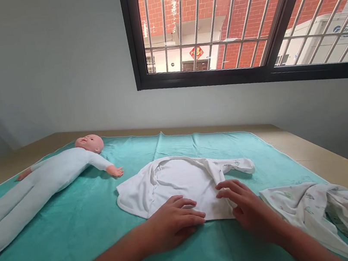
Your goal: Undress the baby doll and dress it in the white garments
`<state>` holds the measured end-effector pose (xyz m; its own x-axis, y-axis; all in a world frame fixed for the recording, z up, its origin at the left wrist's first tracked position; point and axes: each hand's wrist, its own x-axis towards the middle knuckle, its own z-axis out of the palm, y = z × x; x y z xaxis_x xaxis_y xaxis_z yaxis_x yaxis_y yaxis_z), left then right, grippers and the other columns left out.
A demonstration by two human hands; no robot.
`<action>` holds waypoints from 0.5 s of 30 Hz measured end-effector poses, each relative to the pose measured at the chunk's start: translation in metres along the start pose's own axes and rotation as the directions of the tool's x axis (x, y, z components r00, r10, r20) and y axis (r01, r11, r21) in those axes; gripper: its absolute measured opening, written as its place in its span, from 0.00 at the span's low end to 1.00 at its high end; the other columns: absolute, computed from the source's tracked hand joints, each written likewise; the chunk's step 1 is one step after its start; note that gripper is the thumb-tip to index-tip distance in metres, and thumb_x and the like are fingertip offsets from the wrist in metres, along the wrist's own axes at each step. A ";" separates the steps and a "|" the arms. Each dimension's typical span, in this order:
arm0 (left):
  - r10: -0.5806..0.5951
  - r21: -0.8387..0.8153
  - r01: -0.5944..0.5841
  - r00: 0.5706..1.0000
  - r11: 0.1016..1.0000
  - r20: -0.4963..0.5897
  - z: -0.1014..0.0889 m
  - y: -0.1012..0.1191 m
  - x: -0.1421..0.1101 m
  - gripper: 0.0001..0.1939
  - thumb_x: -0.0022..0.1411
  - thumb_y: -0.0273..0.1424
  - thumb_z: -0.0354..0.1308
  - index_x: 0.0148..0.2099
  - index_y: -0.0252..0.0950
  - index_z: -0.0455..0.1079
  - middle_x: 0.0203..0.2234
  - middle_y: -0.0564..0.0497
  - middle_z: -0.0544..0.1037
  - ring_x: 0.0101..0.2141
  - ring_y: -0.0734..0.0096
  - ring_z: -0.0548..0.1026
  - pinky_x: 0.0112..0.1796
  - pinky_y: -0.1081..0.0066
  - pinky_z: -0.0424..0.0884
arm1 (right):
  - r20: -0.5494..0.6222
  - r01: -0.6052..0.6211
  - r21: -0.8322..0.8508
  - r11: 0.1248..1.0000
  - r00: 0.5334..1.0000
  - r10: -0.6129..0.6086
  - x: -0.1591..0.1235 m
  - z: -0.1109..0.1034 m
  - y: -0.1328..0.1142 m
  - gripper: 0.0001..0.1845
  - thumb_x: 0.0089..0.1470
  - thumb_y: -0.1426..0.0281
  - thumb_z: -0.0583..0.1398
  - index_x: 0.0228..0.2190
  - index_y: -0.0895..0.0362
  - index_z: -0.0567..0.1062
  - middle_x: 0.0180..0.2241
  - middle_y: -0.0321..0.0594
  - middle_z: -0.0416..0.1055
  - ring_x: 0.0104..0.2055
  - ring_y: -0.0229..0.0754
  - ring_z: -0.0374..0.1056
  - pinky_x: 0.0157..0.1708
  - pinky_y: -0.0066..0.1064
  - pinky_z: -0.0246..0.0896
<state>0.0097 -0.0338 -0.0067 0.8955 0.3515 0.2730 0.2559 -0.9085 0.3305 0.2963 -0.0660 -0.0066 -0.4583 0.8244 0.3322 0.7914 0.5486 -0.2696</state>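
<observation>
A white baby shirt (pixel 181 181) lies spread open on the teal blanket (pixel 78 232), its plain inner side showing and one printed sleeve stretched to the right. My left hand (pixel 176 219) rests flat across the shirt's lower edge, fingers extended to the right. Over the lower right part of the shirt, my right hand (pixel 245 205) has its fingers apart and slightly bent, the tips touching the cloth. Neither hand grips anything. Right of my right hand lies a pair of printed white baby pants (pixel 309 202), crumpled, partly hidden by my forearm.
A baby doll (pixel 52 172) with a white cloth body lies on its back at the left, one arm reaching toward the shirt. Wooden tabletop (pixel 338 158) shows around the blanket. Behind stand a grey wall (pixel 54 70) and a barred window with a black frame (pixel 205 75).
</observation>
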 end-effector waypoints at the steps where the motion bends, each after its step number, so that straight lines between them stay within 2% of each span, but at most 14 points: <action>1: 0.004 -0.001 -0.004 1.000 1.000 -0.012 0.001 -0.001 0.000 0.17 0.69 0.29 0.47 0.57 0.47 0.66 0.52 0.56 0.76 0.56 0.63 0.67 0.57 0.59 0.56 | 0.059 0.050 0.004 0.999 0.997 -0.050 0.000 -0.004 -0.004 0.29 0.44 0.84 0.49 0.44 0.50 0.71 0.54 0.41 0.66 0.59 0.49 0.57 0.56 0.45 0.57; 3: -0.012 0.003 0.012 0.998 1.000 -0.062 0.003 -0.004 -0.001 0.17 0.67 0.26 0.47 0.54 0.44 0.68 0.47 0.53 0.79 0.51 0.65 0.71 0.52 0.63 0.61 | 0.147 0.110 0.005 0.994 0.983 -0.109 0.002 -0.012 -0.009 0.24 0.50 0.82 0.51 0.45 0.49 0.71 0.54 0.40 0.67 0.59 0.49 0.57 0.56 0.47 0.57; 5: -0.065 0.042 0.071 0.990 0.997 -0.128 0.004 -0.009 -0.002 0.15 0.67 0.26 0.47 0.51 0.42 0.70 0.39 0.51 0.80 0.41 0.67 0.75 0.43 0.66 0.65 | 0.198 0.131 0.000 0.991 0.972 -0.128 0.003 -0.018 -0.012 0.19 0.54 0.77 0.53 0.44 0.48 0.72 0.52 0.41 0.69 0.57 0.49 0.60 0.56 0.47 0.58; 8: -0.159 0.141 0.185 0.971 0.973 -0.177 0.002 -0.017 -0.006 0.13 0.69 0.30 0.45 0.47 0.41 0.71 0.31 0.52 0.78 0.32 0.69 0.73 0.32 0.69 0.62 | 0.243 0.148 -0.008 0.989 0.960 -0.141 0.004 -0.022 -0.013 0.22 0.53 0.81 0.50 0.43 0.49 0.73 0.49 0.40 0.71 0.54 0.47 0.62 0.57 0.45 0.57; 11: -0.247 0.171 0.275 0.955 0.946 -0.166 -0.003 -0.023 -0.010 0.14 0.70 0.34 0.44 0.43 0.40 0.71 0.29 0.54 0.78 0.29 0.72 0.73 0.29 0.71 0.60 | 0.250 0.178 -0.037 0.983 0.954 -0.163 0.001 -0.022 -0.009 0.29 0.49 0.86 0.47 0.44 0.49 0.72 0.48 0.40 0.71 0.54 0.46 0.63 0.57 0.45 0.56; 15: -0.310 0.188 0.329 0.943 0.926 -0.123 -0.006 -0.026 -0.011 0.16 0.71 0.36 0.43 0.39 0.40 0.71 0.26 0.56 0.78 0.27 0.73 0.74 0.28 0.72 0.58 | 0.175 0.196 -0.168 0.966 0.970 -0.166 -0.002 -0.015 0.004 0.27 0.47 0.88 0.48 0.40 0.51 0.73 0.43 0.41 0.72 0.50 0.47 0.65 0.59 0.48 0.52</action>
<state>-0.0088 -0.0127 -0.0132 0.7201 0.6408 0.2662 0.5995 -0.7677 0.2262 0.3063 -0.0680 0.0055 -0.6471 0.7330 0.2095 0.7428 0.6682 -0.0434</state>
